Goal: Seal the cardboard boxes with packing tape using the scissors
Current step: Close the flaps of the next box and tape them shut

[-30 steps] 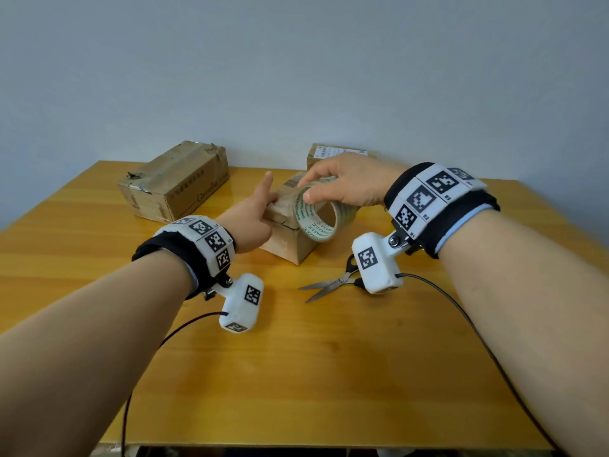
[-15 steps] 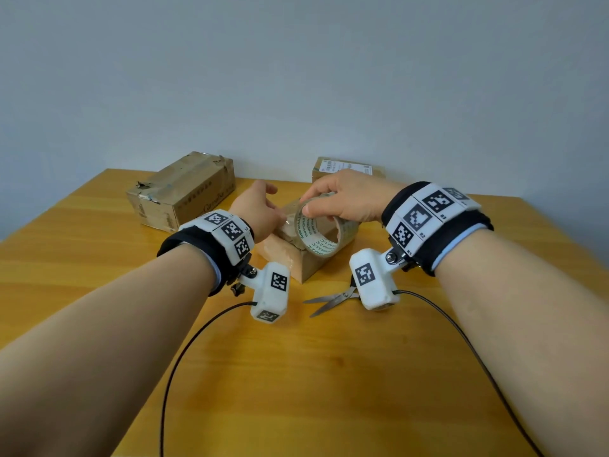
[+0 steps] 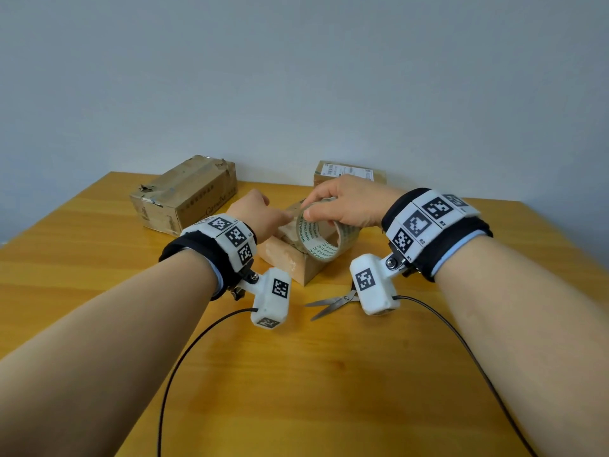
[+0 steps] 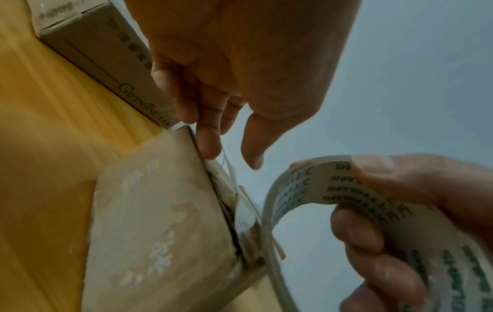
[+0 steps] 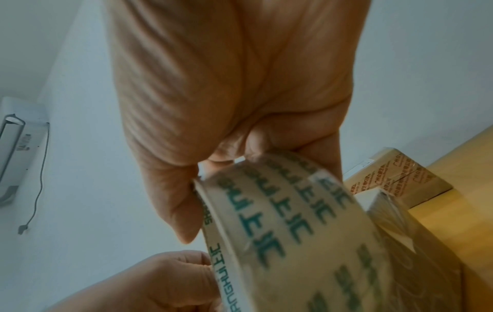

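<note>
Cardboard, brown and scuffed, makes up the small box (image 3: 298,255) at the middle of the desk (image 3: 329,374), and the work is happening on its top. The right hand (image 3: 349,202) grips the tape roll (image 3: 324,237) from above, thumb and fingers curled round its rim, holding it just over the box. The left hand (image 3: 255,214) reaches in beside it with fingers loosely bent; in the left wrist view its fingertips (image 4: 210,145) touch the box's top edge and a thin strand of tape, though whether they pinch the strand I cannot tell.

The step looks like starting a strip — freeing the tape's end and anchoring it. To do it well, press the end flat on one side of the seam, keep the roll low and square to the flaps, then draw it across under even tension so it lies without wrinkles.

The scissors (image 3: 333,303) lie on the desk just in front of the box, blades apart, ready for the cut. Two more boxes, the long box (image 3: 188,196) and the labelled box (image 3: 349,173), wait near the wall.
</note>
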